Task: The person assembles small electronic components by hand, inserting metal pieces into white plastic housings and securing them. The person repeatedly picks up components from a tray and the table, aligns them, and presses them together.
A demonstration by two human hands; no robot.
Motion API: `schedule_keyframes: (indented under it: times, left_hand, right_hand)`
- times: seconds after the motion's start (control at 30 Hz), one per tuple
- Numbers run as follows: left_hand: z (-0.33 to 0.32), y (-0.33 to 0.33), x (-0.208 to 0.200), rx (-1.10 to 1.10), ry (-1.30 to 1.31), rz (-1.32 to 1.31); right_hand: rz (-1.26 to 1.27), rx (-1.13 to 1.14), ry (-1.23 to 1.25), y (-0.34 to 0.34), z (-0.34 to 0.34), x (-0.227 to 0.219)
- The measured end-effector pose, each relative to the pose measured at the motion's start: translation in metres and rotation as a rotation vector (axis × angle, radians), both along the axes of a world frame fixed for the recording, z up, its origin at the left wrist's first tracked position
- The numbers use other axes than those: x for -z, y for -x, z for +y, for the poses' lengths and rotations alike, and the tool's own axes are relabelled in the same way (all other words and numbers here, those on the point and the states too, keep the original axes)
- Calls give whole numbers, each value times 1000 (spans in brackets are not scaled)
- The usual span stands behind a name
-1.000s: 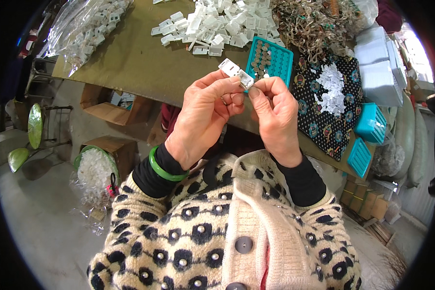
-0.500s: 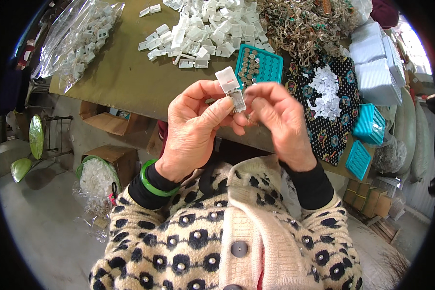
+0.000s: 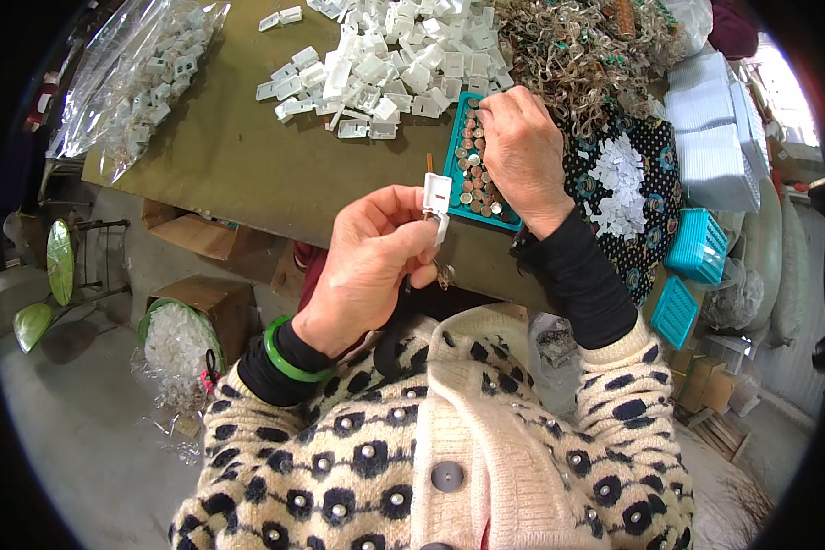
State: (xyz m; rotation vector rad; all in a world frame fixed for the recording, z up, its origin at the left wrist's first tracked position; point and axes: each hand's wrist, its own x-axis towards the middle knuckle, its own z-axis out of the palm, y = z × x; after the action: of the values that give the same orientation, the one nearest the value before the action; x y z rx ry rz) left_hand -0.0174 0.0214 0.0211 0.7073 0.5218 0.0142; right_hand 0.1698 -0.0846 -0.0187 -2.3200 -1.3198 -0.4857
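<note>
My left hand is closed on a small white hinged plastic case, gripped between thumb and fingers. The case's lid stands up, and a thin clear coiled strand hangs below the fingers. My right hand reaches over the teal tray, thumb and fingertips pressed together near its far end. Whatever those fingertips pinch is hidden. Round button cells fill the visible part of the tray, while the hand covers its right side.
White cases are heaped beyond my hands, beside tangled clear strands. White paper slips lie on a patterned cloth. Stacked white trays and teal trays stand right; a filled plastic bag lies left.
My right hand has moved away from the case, up and over the tray of button cells. My left hand has dropped slightly, and the case it holds has turned more edge-on.
</note>
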Motion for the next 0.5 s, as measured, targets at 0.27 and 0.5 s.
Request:
schedule_keyframes:
  times: [0.27,0.5]
  left_hand:
    - [17,-12,12,-7,10,-63]
    - [16,-15,18,-20,81,-37]
  right_hand:
    - [614,31,-283,0,-17,-19]
    - [627,-7,-109,3,-33,-32]
